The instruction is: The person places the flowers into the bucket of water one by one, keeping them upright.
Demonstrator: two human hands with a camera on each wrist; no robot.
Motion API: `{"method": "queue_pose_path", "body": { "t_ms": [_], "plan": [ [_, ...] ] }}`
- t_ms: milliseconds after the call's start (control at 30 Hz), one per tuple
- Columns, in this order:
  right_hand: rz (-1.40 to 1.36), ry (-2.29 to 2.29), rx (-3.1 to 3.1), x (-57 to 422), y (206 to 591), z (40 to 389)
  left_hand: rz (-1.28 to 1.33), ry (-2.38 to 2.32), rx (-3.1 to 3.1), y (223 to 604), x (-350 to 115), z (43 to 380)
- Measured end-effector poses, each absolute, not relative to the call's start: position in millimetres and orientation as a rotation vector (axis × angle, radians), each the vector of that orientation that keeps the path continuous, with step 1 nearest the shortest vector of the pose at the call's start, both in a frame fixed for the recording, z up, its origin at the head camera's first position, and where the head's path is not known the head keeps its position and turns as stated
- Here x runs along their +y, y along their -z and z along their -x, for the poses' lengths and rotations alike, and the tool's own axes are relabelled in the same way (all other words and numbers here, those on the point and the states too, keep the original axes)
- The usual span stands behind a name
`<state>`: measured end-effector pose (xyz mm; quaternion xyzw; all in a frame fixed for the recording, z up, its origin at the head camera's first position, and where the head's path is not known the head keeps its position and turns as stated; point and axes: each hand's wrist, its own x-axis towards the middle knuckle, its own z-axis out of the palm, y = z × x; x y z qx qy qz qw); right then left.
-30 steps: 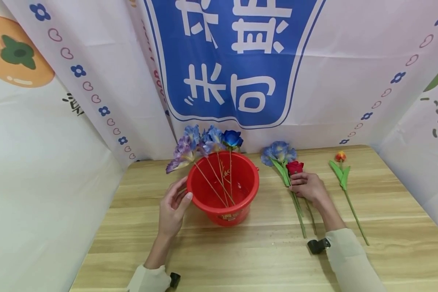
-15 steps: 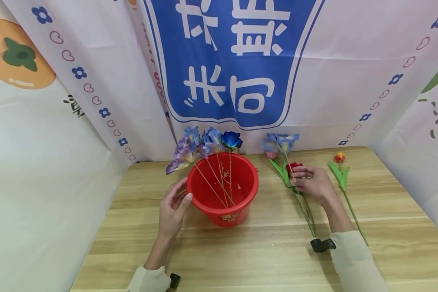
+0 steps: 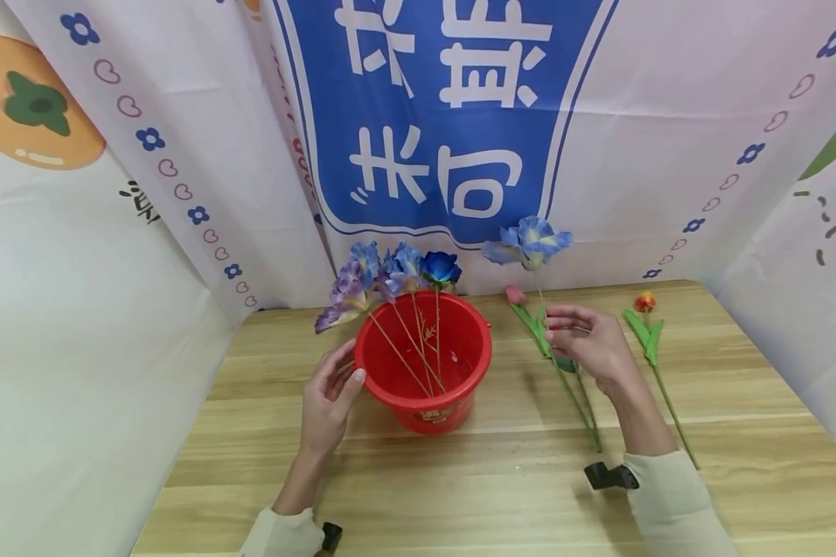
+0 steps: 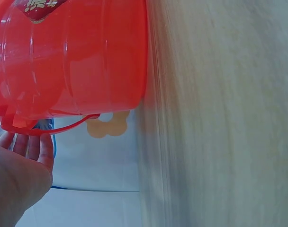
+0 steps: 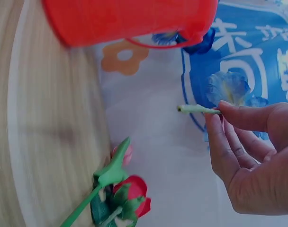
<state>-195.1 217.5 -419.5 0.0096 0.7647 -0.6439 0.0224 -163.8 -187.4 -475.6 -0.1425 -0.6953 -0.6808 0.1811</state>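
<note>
One hand (image 3: 326, 408), the left, lies relaxed against the red bucket (image 3: 463, 408); the right hand (image 3: 590, 346) pinches a light-blue flower (image 3: 533, 241) by its stem.

I get bright, even head footage, faint shadows on the worktop (image 3: 488, 495), softer bluish wrist views, and glints on the bucket (image 4: 73, 61).
</note>
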Motion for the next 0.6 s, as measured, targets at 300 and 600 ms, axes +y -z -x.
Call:
{"method": "queue_pose_path", "body": {
  "t_ms": [300,600],
  "plan": [
    [0.0,2.119,2.326,194,411,194,0.402,1.914,-1.944,476,-188,163],
    [0.065,2.2,2.301,173,399,195,0.42,1.912,-1.941,476,-186,165]
  ]
}}
